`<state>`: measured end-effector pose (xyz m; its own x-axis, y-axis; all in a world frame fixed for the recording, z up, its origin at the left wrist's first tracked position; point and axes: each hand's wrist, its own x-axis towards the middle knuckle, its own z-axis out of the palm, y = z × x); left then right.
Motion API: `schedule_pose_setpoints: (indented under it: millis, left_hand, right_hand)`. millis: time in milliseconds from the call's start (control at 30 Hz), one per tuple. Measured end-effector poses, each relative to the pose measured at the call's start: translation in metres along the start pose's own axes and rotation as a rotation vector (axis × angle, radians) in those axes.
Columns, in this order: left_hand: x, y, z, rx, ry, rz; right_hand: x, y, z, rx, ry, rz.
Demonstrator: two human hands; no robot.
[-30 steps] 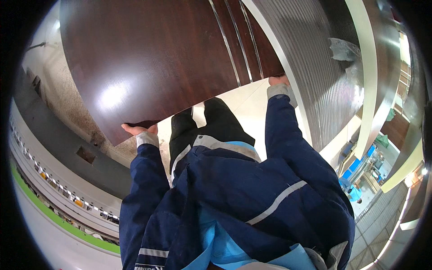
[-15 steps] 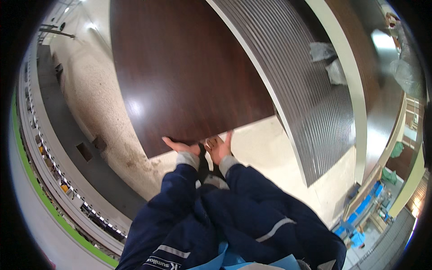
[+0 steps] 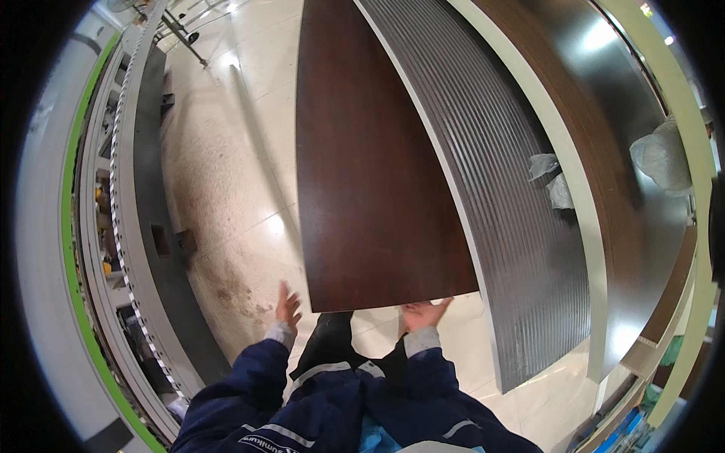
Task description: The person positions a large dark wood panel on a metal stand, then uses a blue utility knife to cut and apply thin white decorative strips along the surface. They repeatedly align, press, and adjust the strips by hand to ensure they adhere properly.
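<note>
A large dark brown wood panel (image 3: 370, 181) stretches away in front of me, its near edge at my hands. My right hand (image 3: 426, 315) is at that near edge, towards its right end. Its fingers go in under the panel, partly hidden, and the thumb stays out to the right. Off the panel's near left corner is my left hand (image 3: 287, 308), apart from the wood. It holds nothing, and its fingers are stretched out and slightly blurred.
Right of the panel stands a ribbed grey panel (image 3: 513, 226) with pale edges and crumpled clear plastic (image 3: 560, 192) by it. A brown glossy panel (image 3: 634, 249) lies beyond. A long grey machine (image 3: 143, 249) with a green stripe runs along the left, beside the stained pale floor (image 3: 234, 226).
My left hand has come off the panel's near edge and moved left. My right hand has shifted right along that edge. The view has turned, and the panel appears narrower and farther right.
</note>
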<state>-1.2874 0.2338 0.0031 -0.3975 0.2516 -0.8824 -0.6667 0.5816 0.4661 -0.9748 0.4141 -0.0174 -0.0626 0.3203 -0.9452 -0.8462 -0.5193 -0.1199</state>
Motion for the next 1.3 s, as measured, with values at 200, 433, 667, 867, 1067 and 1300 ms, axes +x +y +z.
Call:
schedule_pose_setpoints:
  millis: [200,433,667,867,1067,1300]
  left_hand:
    - [-0.010,-0.065,0.178,0.406,-0.397,0.302]
    - [-0.096,-0.120,0.347,0.419,-0.524,0.036]
    - [-0.119,-0.153,0.414,0.471,-0.900,0.254]
    - [-0.088,-0.187,0.412,0.832,-1.223,0.382]
    - [-0.043,-0.306,0.282,0.987,-0.923,0.354]
    - [-0.036,-0.296,0.108,1.674,-0.198,0.328]
  right_hand:
    - [0.009,-0.130,-0.046,0.017,-0.093,-0.238]
    - [0.027,-0.186,-0.134,-0.002,-0.037,-0.335]
    - [0.037,-0.192,-0.200,-0.032,0.030,-0.318]
    - [0.069,-0.226,-0.245,-0.098,0.041,-0.336]
    - [0.109,-0.288,-0.256,-0.215,0.009,-0.398]
    - [0.139,-0.356,-0.242,-0.362,0.008,-0.485]
